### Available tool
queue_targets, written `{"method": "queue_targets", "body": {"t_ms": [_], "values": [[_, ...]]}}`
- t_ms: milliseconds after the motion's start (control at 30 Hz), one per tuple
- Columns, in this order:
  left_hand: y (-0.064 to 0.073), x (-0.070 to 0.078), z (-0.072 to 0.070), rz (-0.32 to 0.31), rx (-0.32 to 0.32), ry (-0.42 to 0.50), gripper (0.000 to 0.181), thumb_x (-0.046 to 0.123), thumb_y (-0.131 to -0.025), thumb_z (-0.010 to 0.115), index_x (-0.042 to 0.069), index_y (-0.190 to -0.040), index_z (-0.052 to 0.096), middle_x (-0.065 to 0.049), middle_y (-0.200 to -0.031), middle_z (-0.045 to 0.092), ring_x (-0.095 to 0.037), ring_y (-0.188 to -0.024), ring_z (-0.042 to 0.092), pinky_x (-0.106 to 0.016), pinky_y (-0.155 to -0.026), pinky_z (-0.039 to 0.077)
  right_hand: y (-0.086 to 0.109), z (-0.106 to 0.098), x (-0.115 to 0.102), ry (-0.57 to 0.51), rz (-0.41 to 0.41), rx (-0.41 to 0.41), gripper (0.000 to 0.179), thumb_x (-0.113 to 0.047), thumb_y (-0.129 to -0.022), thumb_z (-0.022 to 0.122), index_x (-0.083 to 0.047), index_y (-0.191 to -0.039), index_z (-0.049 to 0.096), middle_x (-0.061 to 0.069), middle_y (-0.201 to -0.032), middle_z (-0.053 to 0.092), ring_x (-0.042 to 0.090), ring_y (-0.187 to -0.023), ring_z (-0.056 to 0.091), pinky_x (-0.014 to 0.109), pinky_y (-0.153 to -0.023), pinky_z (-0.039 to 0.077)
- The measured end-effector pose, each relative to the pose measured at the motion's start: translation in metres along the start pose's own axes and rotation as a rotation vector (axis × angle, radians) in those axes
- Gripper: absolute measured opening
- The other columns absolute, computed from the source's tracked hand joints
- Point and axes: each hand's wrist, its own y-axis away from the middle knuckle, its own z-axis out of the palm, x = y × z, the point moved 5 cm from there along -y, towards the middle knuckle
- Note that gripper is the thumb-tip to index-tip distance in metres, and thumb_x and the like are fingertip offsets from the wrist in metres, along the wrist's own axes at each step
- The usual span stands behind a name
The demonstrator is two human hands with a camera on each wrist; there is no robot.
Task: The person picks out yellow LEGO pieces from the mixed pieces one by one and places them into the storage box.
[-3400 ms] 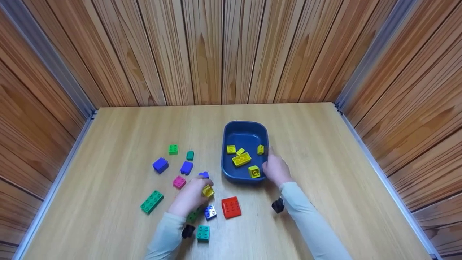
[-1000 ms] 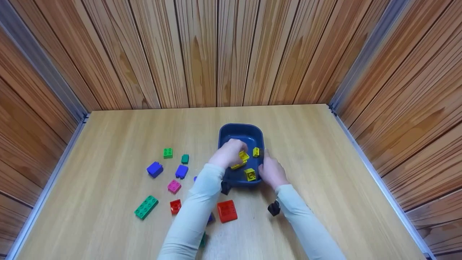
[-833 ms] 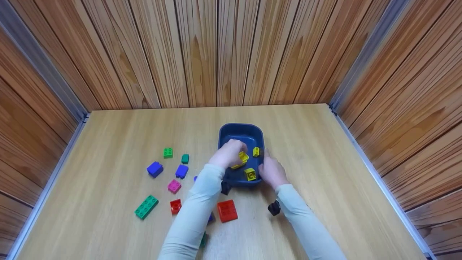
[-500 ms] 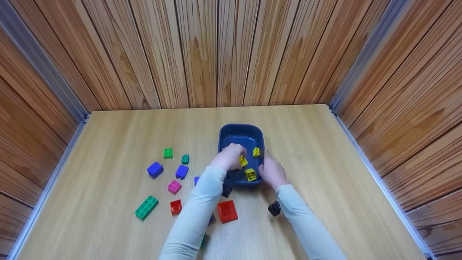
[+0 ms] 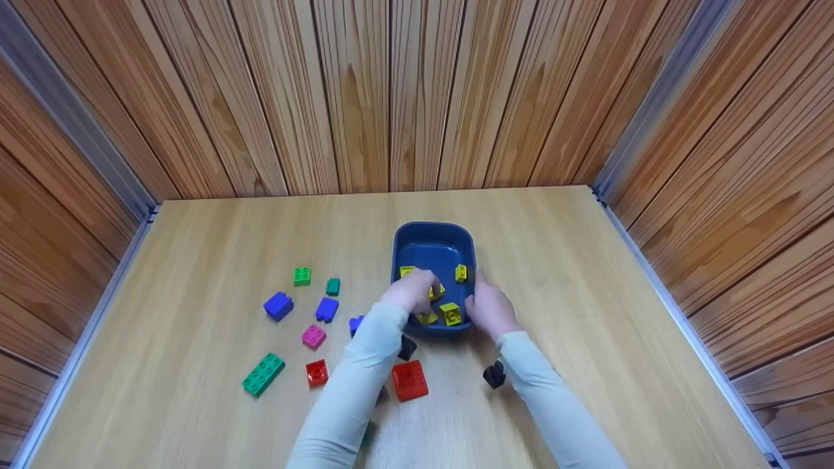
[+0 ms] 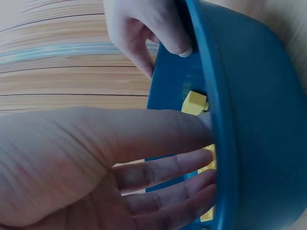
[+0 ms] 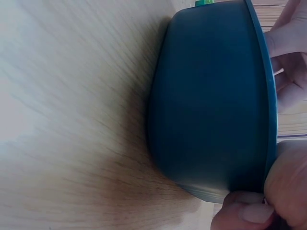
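A dark blue plastic bin (image 5: 433,244) holds several yellow toy bricks (image 5: 449,314). My left hand (image 5: 410,291) reaches over its left side and down among them, right beside a yellow brick (image 5: 435,291) near the middle. In the left wrist view the thumb hides the index finger, and the fingertips pass behind the bin's rim, so any hold on a brick is not clear. My right hand (image 5: 492,309) grips the bin's right rim, its thumb (image 6: 177,45) inside the wall and fingers (image 7: 242,213) outside.
Left of the bin lie loose bricks: green (image 5: 264,374), bright green (image 5: 301,276), teal (image 5: 333,286), blue (image 5: 279,306), pink (image 5: 313,337) and red (image 5: 317,372). A larger red brick (image 5: 410,380) is in front. My left sleeve (image 5: 352,391) covers some others.
Since the first frame, my left hand has carried a yellow brick from the table into the bin. Lately it shifted slightly toward me, uncovering yellow bricks. The right hand stays at the rim.
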Motion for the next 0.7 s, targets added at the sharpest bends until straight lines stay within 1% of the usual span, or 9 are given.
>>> {"method": "queue_targets", "body": {"t_ms": [67,233,333,467,567,700], "values": [[0.0,-0.001,0.001,-0.002,-0.002,-0.007,0.039,0.002,-0.083,0.073,0.008,-0.12,0.064,-0.009,-0.119,0.063,-0.021,-0.097,0.059,-0.04,-0.087,0.052,0.0,0.001,0.0,-0.001,0.005,-0.003,0.065,-0.014,-0.096,0.051,0.003,-0.15,0.019,0.015,-0.092,0.062,0.022,-0.073,0.059,0.032,-0.063,0.049],[0.001,-0.004,0.002,-0.022,0.012,0.013,0.036,0.005,-0.085,0.072,0.009,-0.12,0.064,-0.007,-0.116,0.063,-0.021,-0.1,0.058,-0.041,-0.089,0.05,0.0,0.002,0.001,-0.012,0.029,-0.022,0.066,-0.015,-0.097,0.05,0.0,-0.151,0.016,0.012,-0.086,0.06,0.021,-0.07,0.058,0.03,-0.06,0.047],[0.004,-0.005,0.001,-0.024,0.026,0.021,0.029,0.009,-0.086,0.071,0.009,-0.115,0.065,-0.005,-0.111,0.063,-0.021,-0.094,0.059,-0.04,-0.089,0.051,0.0,0.001,0.0,-0.006,0.021,-0.015,0.065,-0.015,-0.097,0.05,0.001,-0.15,0.016,0.014,-0.088,0.061,0.021,-0.069,0.058,0.031,-0.059,0.047],[0.005,-0.006,0.001,-0.008,0.045,0.017,0.014,0.012,-0.089,0.069,0.01,-0.102,0.066,-0.003,-0.098,0.063,-0.02,-0.085,0.058,-0.037,-0.084,0.052,0.001,0.0,-0.002,-0.004,0.009,0.0,0.064,-0.014,-0.097,0.05,0.001,-0.15,0.018,0.016,-0.092,0.063,0.021,-0.068,0.059,0.031,-0.059,0.048],[0.006,-0.008,0.001,0.013,0.058,0.027,0.006,0.012,-0.091,0.066,0.009,-0.096,0.066,-0.003,-0.09,0.062,-0.02,-0.081,0.058,-0.035,-0.08,0.053,0.002,-0.001,-0.003,0.006,-0.003,0.012,0.064,-0.013,-0.096,0.051,0.002,-0.15,0.02,0.015,-0.089,0.063,0.021,-0.067,0.059,0.032,-0.058,0.048],[0.008,-0.012,0.001,0.034,0.073,0.033,0.003,0.013,-0.092,0.064,0.009,-0.092,0.065,-0.002,-0.086,0.061,-0.02,-0.078,0.057,-0.032,-0.076,0.052,0.002,-0.001,-0.003,0.025,-0.012,0.018,0.065,-0.014,-0.095,0.051,0.003,-0.149,0.019,0.011,-0.079,0.06,0.02,-0.063,0.058,0.031,-0.055,0.047]]}}
